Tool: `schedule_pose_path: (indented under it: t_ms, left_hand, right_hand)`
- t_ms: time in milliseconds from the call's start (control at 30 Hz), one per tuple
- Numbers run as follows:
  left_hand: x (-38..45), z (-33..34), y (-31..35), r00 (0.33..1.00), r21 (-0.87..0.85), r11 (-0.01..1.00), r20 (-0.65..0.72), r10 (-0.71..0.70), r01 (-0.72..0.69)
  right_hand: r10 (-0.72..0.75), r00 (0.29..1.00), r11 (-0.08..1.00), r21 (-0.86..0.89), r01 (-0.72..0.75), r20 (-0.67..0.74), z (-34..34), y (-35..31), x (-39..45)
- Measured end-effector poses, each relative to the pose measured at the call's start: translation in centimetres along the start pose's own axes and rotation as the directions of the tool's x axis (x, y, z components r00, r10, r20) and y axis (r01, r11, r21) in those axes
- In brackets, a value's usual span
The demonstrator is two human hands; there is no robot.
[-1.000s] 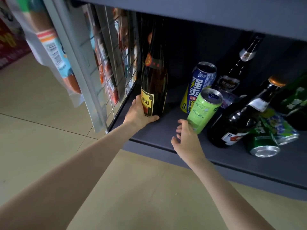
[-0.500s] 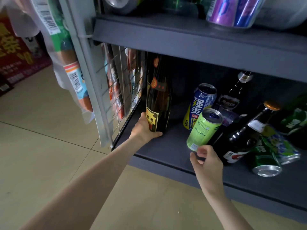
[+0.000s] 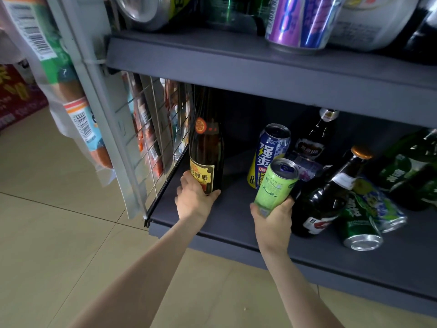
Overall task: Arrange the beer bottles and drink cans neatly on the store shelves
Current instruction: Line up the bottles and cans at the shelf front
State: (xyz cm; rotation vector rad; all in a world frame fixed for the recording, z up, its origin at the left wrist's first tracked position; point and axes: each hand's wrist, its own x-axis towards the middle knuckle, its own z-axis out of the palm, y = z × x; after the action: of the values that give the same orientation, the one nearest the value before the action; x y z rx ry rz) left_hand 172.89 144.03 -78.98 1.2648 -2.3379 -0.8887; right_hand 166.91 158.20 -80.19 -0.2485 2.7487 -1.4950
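A dark grey bottom shelf [image 3: 227, 221] is carrying everything. The right hand [image 3: 272, 215] is wrapping the green can [image 3: 276, 184] at 5 o'clock; stand it just beside the tall bottle [image 3: 207, 147], which the left hand [image 3: 194, 200] is clasping at 8 o'clock, clear of the leaning bottle [image 3: 328, 197].

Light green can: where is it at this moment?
In the head view, the light green can is tilted in the right hand, over the lower shelf, just in front of the blue and yellow can and left of a leaning dark bottle.
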Motion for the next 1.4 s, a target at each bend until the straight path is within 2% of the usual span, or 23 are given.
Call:
schedule_pose_path:
  t_ms: [67,233,367,467,567,700,800,867,1033,1300,1400]
  left_hand:
    - [0.0,0.0,-0.2,1.0,0.007,1.0,0.009,0.027,-0.027]
    - [-0.3,-1.2,-3.1,0.983,-0.005,0.995,0.157,0.098,-0.099]
    - [-2.6,-2.3,-4.5,0.968,-0.005,0.994,0.225,0.111,-0.113]
    - [-3.2,-2.7,-2.7,0.961,-0.064,0.99,0.24,0.138,-0.126]
    - [-3.9,-1.7,0.2,0.932,-0.123,0.975,0.294,0.212,-0.183]
    - [-5.8,0.7,3.4,0.885,-0.168,0.954,0.36,0.294,-0.249]
    - [-6.2,2.1,4.8,0.897,-0.19,0.953,0.334,0.289,-0.236]
    - [-6.2,2.6,5.4,0.916,-0.194,0.957,0.301,0.266,-0.215]
    - [-5.7,3.0,6.1,0.927,-0.202,0.957,0.27,0.26,-0.209]
    - [-6.3,4.0,7.2,0.947,-0.267,0.958,0.266,0.182,-0.109]
    - [-6.1,4.0,7.5,0.956,-0.267,0.96,0.25,0.152,-0.083]
  right_hand:
    - [0.004,1.0,0.999,-0.039,-0.005,-0.016,0.3,0.0,0.0]
    - [-0.052,0.999,0.992,-0.115,0.053,0.013,0.0,0.3,-0.2]
    - [-0.08,0.986,0.984,-0.145,0.102,0.144,-1.6,0.9,-0.4]
    - [-0.098,0.973,0.981,-0.145,0.13,0.209,-4.2,2.1,-1.3]
    - [-0.098,0.986,0.985,-0.131,0.116,0.134,-7.7,4.0,-1.8]
    - [-0.11,0.986,0.983,-0.158,0.089,-0.129,-12.4,6.4,-1.2]
    - [-0.127,0.968,0.966,-0.247,0.072,-0.216,-14.2,7.0,0.5]
    - [-0.1,0.977,0.954,-0.297,0.04,-0.19,-14.7,6.9,2.1]
    - [0.081,0.994,0.939,-0.329,-0.102,-0.076,-14.5,7.6,4.8]
    - [0.131,0.99,0.942,-0.304,-0.141,-0.05,-14.5,7.7,5.1]
    - [0.061,0.994,0.952,-0.296,-0.084,-0.088,-14.6,7.6,4.6]
